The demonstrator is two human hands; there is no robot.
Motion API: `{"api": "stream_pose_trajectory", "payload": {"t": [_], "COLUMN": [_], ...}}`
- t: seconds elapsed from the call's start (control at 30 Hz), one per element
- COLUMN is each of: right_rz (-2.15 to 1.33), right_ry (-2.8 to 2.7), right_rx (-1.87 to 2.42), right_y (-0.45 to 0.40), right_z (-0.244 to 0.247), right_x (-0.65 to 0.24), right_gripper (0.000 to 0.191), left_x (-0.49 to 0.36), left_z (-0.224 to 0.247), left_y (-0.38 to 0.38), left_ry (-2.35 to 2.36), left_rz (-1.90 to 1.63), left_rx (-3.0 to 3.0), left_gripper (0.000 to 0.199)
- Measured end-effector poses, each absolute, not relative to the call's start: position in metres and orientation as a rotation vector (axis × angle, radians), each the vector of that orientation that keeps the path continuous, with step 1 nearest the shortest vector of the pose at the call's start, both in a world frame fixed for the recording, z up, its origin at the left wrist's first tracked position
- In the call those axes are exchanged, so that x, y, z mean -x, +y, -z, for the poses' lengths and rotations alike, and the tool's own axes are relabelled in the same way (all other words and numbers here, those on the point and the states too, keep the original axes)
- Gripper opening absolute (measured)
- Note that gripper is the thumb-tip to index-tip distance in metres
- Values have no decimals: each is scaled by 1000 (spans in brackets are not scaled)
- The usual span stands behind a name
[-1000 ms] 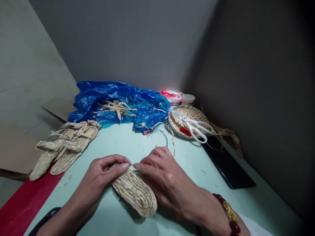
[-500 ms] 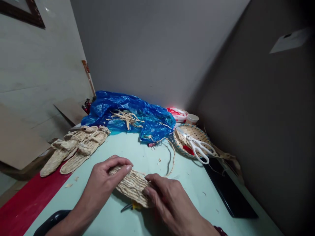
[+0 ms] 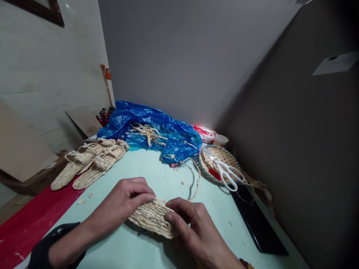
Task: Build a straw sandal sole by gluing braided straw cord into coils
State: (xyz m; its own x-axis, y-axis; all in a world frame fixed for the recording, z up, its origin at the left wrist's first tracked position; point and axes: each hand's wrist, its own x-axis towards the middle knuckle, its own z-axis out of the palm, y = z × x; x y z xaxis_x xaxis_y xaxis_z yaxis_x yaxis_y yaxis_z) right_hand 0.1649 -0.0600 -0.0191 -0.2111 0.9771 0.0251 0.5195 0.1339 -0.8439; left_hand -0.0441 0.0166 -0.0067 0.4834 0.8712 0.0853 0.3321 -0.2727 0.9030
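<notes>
Between my hands, tilted above the table, is a woven straw sandal sole (image 3: pixel 153 219) made of coiled braided cord. My left hand (image 3: pixel 127 203) grips its upper left edge, thumb on the near face and fingers over the top. My right hand (image 3: pixel 193 224) pinches the right end, thumb in front and fingers behind. A loose length of straw braid (image 3: pixel 199 175) runs from the sole's far edge, curving across the table to the plastic bag. Something dark, mostly hidden, pokes out beneath the sole.
Finished straw sandals (image 3: pixel 98 164) lie at the left on a red strip (image 3: pixel 56 205). Behind is a crumpled blue plastic bag (image 3: pixel 157 116) with straw strips (image 3: pixel 148 133). White-handled scissors (image 3: pixel 224 170) rest across a woven basket (image 3: pixel 206 162). A paper cup (image 3: pixel 221 140) and black panel (image 3: pixel 259 224) are at right.
My left hand has slid right along the sole's top edge, covering its rounded left end. The sole is still held in both hands. The camera view has shifted slightly.
</notes>
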Motion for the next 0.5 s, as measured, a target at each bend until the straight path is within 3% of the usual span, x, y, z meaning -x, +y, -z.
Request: {"api": "stream_pose_trajectory", "payload": {"t": [0.27,0.5], "right_rz": [-942,-1220], "right_ry": [-1840,-1291], "right_rx": [1414,1280], "right_y": [-59,-51], "right_z": [23,27], "right_x": [-165,-169], "right_gripper": [34,43], "left_x": [44,62], "left_z": [3,6], "left_y": [21,33], "left_ry": [1004,1052], "left_rz": [-706,-1062], "left_rx": [-1701,-1351], "left_gripper": [19,51]}}
